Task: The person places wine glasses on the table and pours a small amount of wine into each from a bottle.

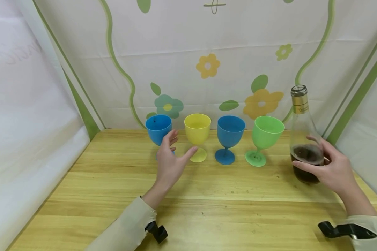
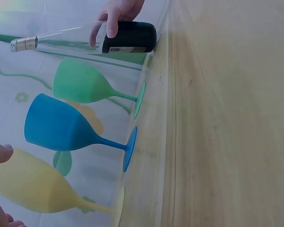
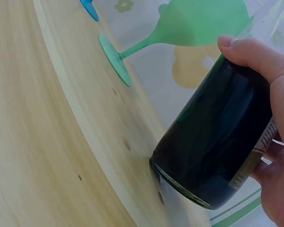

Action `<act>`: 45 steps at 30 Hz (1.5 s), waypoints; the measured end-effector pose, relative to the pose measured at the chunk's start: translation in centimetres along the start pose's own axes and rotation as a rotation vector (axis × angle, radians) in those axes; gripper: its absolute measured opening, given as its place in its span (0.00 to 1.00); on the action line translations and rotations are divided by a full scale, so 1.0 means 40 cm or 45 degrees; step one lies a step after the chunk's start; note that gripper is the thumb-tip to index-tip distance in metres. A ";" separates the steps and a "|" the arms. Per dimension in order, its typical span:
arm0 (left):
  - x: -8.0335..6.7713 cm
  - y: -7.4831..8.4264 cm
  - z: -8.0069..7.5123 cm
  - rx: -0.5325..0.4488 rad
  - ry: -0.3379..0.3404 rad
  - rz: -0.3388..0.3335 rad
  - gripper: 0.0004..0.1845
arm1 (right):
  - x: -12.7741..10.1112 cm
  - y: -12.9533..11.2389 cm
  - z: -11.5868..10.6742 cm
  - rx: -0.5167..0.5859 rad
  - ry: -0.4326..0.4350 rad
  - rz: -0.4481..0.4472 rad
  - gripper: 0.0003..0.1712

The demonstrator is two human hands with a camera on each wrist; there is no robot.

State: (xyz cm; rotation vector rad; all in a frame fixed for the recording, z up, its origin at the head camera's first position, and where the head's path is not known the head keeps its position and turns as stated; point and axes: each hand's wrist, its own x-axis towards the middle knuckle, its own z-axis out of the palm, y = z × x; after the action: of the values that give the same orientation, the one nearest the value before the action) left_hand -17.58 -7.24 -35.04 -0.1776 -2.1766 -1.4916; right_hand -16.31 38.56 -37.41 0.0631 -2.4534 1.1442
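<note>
Four-fingers-and-thumb grip: my right hand holds a clear glass wine bottle round its lower body, upright, with dark liquid in the bottom part. In the right wrist view the bottle's base is close over the table. My left hand has its thumb spread from its fingers and overlaps the left blue goblet, hiding most of that goblet's stem. Its thumb reaches toward the yellow goblet. To the right stand another blue goblet and a green goblet, the latter nearest the bottle.
The goblets stand upright in a row near the back of the wooden table. Behind them hangs a white cloth printed with flowers and leaves. More white cloth closes off the left side. Black straps sit at both wrists.
</note>
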 end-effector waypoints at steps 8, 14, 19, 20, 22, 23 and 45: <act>-0.014 -0.013 -0.054 0.000 0.062 -0.019 0.41 | -0.001 -0.001 -0.002 -0.019 -0.006 0.010 0.49; -0.017 -0.023 -0.098 0.007 0.120 -0.041 0.41 | 0.001 -0.002 -0.002 -0.024 -0.003 0.005 0.50; -0.018 -0.036 -0.120 0.006 0.181 -0.073 0.41 | 0.004 -0.003 -0.002 -0.031 -0.010 0.008 0.50; -0.017 -0.038 -0.124 0.007 0.193 -0.083 0.41 | 0.004 -0.003 -0.002 -0.033 -0.011 0.010 0.50; -0.013 -0.042 -0.131 0.012 0.211 -0.097 0.42 | 0.004 -0.002 -0.002 -0.033 -0.014 0.015 0.50; -0.010 -0.044 -0.134 0.023 0.218 -0.105 0.42 | 0.004 -0.002 -0.002 -0.033 -0.015 0.016 0.50; 0.103 -0.076 -0.143 0.092 0.083 -0.258 0.55 | 0.000 0.004 -0.005 -0.033 -0.018 0.033 0.51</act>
State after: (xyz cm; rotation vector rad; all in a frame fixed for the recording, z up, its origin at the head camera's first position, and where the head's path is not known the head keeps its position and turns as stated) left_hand -20.46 -14.31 -34.09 0.1182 -2.2459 -1.4996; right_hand -16.29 38.82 -37.40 0.0314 -2.4879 1.1263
